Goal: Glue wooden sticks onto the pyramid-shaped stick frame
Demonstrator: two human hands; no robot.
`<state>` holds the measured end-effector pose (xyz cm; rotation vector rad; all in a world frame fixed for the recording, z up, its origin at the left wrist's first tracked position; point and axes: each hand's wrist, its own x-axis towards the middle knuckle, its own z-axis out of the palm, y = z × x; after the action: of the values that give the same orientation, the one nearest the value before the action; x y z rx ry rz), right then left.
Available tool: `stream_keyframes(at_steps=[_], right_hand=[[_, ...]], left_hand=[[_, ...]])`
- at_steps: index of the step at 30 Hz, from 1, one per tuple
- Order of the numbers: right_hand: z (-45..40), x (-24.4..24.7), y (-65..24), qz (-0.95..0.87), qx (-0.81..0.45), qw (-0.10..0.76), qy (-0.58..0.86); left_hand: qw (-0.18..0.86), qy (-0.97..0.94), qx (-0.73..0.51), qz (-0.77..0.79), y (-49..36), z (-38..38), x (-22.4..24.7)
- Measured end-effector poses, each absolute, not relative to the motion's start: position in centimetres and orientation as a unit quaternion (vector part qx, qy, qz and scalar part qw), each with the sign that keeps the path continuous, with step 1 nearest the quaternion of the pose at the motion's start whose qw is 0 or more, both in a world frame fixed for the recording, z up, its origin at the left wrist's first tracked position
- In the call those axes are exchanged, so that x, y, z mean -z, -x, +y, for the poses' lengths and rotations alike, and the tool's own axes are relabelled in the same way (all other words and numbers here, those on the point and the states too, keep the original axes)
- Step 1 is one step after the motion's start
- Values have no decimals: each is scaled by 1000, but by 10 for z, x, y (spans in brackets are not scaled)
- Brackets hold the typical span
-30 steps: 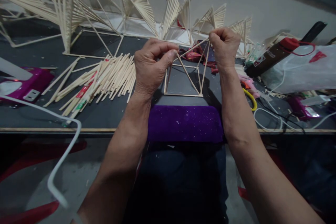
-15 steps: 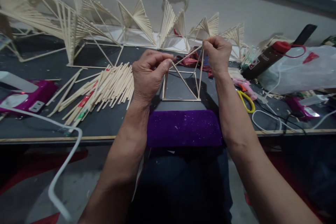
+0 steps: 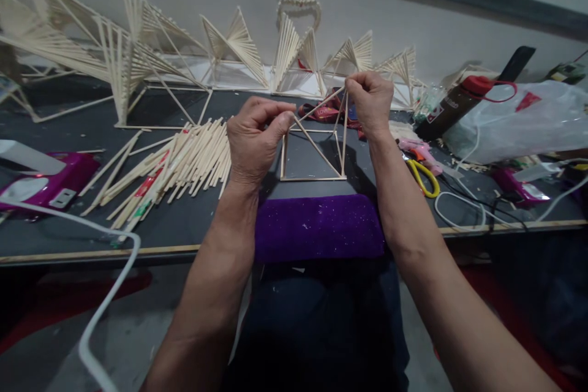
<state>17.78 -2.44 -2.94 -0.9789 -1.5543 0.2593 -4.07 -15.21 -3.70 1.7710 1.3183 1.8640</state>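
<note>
A small open frame of thin wooden sticks (image 3: 316,179) stands on the dark table in front of me. My left hand (image 3: 260,135) pinches its upper left corner, thumb against fingers. At the upper right corner, my right hand (image 3: 371,101) is closed on the stick tips. A slanting stick (image 3: 321,104) runs between the two hands, and its ends are hidden by my fingers. A purple cushion (image 3: 319,226) lies at the table edge below the frame, between my forearms. Left of my left hand is a pile of loose wooden sticks (image 3: 184,162).
Several fanned stick models (image 3: 239,43) line the wall. To the right are yellow-handled scissors (image 3: 425,177), a brown bottle with a red cap (image 3: 454,107), a white plastic bag (image 3: 542,116) and cables. A magenta device (image 3: 59,184) with a white cable (image 3: 110,300) sits at left.
The camera view has shifted slightly, so the scene sits a little lower and more to the left. Both hands keep their hold on the stick frame.
</note>
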Motion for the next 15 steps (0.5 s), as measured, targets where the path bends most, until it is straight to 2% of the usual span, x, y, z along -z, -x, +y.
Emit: stream_keyframes(at_steps=[15], right_hand=[[-25,31,-177,-684,-49,588,429]], left_hand=[[115,-611,-652,434,42,-148,41]])
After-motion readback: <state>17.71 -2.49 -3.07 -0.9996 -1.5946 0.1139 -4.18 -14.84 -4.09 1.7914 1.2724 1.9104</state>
